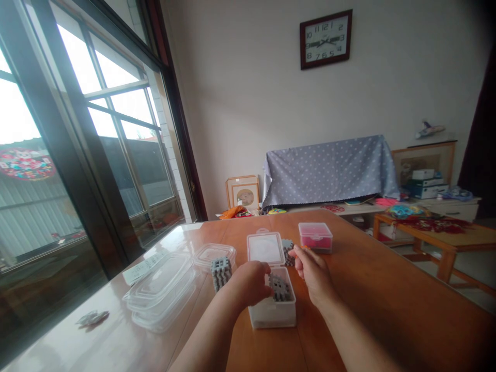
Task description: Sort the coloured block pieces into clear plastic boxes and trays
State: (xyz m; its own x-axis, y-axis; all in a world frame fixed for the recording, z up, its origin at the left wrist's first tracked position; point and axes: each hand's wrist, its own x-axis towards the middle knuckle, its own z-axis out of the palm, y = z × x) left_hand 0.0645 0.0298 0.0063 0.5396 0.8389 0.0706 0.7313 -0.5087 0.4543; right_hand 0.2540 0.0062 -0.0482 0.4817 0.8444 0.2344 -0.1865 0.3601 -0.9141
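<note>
A clear plastic box (pixel 273 316) stands on the table in front of me, its hinged lid (pixel 265 249) tipped back. My left hand (pixel 250 283) reaches over its left side, thumb and fingers around a stack of grey toothed plastic pieces (pixel 279 289) inside the opening. My right hand (pixel 314 274) is beyond the box's right side with its fingers drawn together. Its fingertips are beside another grey toothed stack (pixel 287 250) behind the box; whether they hold anything is hidden. A third grey stack (pixel 221 273) stands upright left of the box.
Clear lids or trays (pixel 160 292) lie stacked on the left, with a smaller clear container (pixel 214 256) behind. A closed clear box with red contents (pixel 315 238) stands at the back right. A small crumpled item (pixel 93 319) lies near the left edge of the wooden table (pixel 364 305).
</note>
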